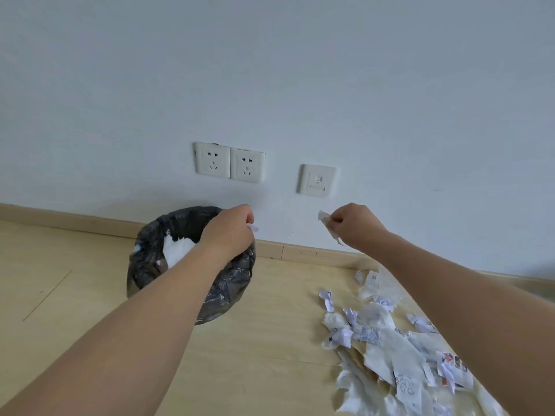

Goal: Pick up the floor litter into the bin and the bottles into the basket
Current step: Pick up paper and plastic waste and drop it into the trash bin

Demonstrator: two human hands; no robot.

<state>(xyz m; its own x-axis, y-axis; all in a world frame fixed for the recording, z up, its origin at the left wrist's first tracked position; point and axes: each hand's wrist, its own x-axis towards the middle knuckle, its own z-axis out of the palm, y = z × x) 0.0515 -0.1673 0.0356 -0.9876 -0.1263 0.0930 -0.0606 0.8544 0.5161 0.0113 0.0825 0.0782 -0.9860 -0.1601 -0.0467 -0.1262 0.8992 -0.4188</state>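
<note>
Over bin point(144, 265) | left hand point(231, 232) pinching paper scrap point(253, 228) | right hand point(357, 225) fingers clamped on torn wrapper point(324, 219) | litter pile point(390, 340) left on floor; no bottles seen

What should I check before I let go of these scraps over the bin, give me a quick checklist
1. Left hand over the bin: ok, it sits above the far rim, pinching a small paper scrap.
2. Right hand over the bin: not ok, it holds its paper scrap off to the right, above the floor by the wall.
3. Bin mouth open: ok, the black liner is spread and white paper lies inside.
4. Room left in the bin: cannot tell, the forearm hides part of it.
5. Litter left to collect: not ok, a pile of torn paper lies on the floor at right.
6. Bottles and basket: cannot tell, neither is in view.
</note>
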